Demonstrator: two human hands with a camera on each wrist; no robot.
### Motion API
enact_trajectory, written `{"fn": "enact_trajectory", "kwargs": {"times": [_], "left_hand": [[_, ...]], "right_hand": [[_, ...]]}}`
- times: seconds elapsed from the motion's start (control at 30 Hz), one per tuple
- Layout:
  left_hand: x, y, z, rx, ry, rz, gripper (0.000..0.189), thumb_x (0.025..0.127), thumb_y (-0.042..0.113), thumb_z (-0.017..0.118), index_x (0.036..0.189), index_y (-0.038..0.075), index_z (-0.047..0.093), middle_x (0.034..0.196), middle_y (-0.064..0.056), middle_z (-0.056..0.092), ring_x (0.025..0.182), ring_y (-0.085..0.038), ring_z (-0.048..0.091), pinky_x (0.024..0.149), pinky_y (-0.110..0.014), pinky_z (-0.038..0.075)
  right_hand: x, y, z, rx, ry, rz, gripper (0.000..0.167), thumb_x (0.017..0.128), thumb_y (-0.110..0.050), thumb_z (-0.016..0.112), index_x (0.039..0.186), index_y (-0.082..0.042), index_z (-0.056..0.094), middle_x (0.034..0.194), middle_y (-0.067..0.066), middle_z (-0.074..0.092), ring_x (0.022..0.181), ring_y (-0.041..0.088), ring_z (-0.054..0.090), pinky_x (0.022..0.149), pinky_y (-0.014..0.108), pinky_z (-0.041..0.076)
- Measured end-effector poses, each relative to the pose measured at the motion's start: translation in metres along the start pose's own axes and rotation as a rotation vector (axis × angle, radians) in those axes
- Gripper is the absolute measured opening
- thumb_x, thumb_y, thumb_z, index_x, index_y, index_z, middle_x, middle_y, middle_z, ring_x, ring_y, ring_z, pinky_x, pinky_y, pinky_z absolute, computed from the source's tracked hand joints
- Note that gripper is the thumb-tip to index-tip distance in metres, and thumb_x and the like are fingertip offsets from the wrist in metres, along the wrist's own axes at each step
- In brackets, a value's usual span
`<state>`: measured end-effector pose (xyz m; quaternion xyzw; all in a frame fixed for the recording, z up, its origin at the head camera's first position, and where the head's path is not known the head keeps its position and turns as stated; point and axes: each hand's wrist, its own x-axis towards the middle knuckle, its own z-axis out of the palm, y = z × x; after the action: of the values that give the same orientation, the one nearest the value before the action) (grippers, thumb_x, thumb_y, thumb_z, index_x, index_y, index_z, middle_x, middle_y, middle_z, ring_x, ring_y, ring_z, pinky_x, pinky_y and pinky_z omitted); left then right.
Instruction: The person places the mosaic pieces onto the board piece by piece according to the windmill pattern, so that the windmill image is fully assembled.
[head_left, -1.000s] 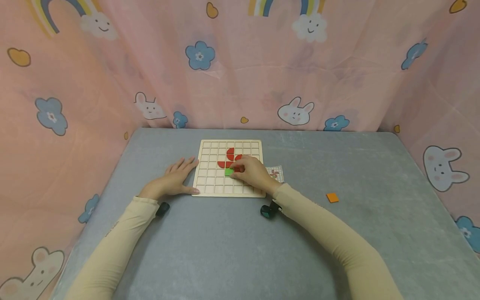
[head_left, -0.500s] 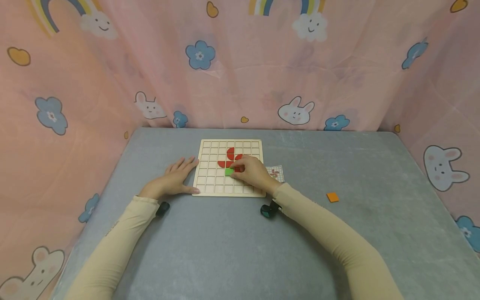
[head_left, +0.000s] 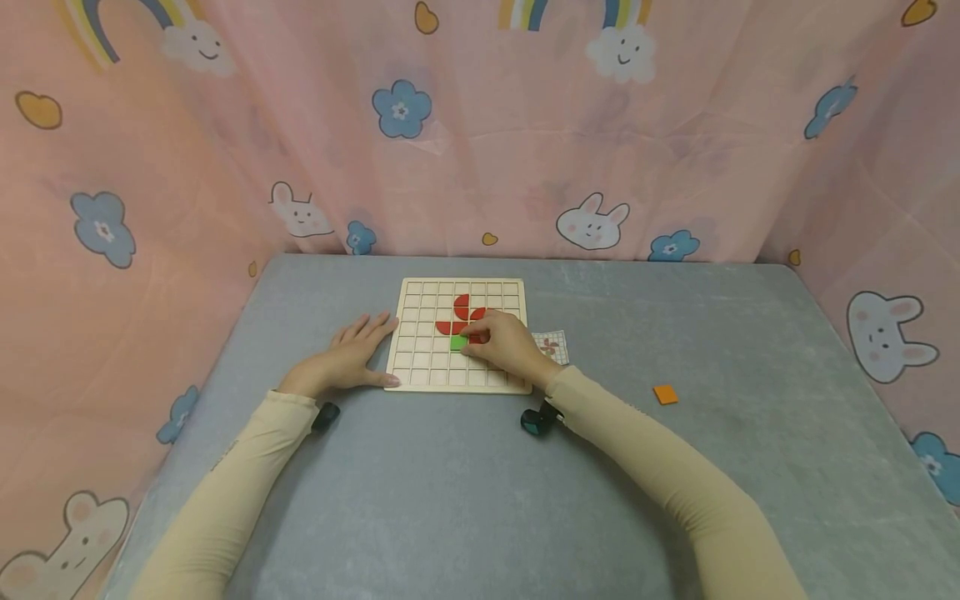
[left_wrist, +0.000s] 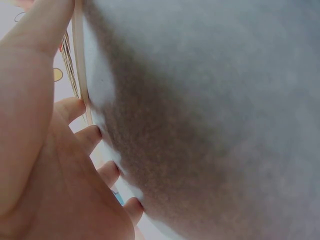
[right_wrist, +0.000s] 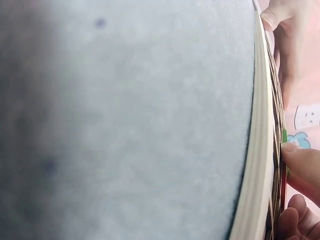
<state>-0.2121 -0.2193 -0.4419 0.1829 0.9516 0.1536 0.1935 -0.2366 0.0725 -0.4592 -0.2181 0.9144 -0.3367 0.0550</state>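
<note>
A square wooden board (head_left: 420, 364) with a grid of recesses lies flat on the table. Several red rounded pieces (head_left: 461, 307) sit in its middle cells, some partly behind my right hand. My right hand (head_left: 510, 343) is over the board, thumb and index finger pinching a green square tile (head_left: 457, 342) at a cell just below the red pieces. In the right wrist view the thumb meets the edge of the green tile (right_wrist: 284, 136). My left hand (head_left: 341, 358) has its fingers spread, fingertips and thumb touching the board's left edge.
A small card (head_left: 552, 346) with a printed grid pattern lies at the board's right, partly hidden by the right wrist. Farther right on the grey table (head_left: 450, 500) is an orange square tile (head_left: 665, 394). A pink patterned curtain (head_left: 495, 167) encloses the back and sides.
</note>
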Motion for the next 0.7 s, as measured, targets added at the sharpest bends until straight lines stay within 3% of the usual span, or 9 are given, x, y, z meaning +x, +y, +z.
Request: {"fn": "enact_trajectory", "kwargs": {"times": [0.7], "left_hand": [[-0.0028, 0.001, -0.001, -0.009, 0.002, 0.013, 0.109, 0.082, 0.054, 0.074, 0.16, 0.012, 0.011, 0.169, -0.014, 0.003, 0.154, -0.044, -0.002, 0.121, -0.066, 0.004]], "right_hand": [[-0.0004, 0.0018, 0.0003, 0.067, -0.004, 0.02, 0.029, 0.084, -0.027, 0.08, 0.111, -0.018, 0.077, 0.086, 0.001, 0.065, 0.076, 0.015, 0.051, 0.065, 0.025, 0.04]]}}
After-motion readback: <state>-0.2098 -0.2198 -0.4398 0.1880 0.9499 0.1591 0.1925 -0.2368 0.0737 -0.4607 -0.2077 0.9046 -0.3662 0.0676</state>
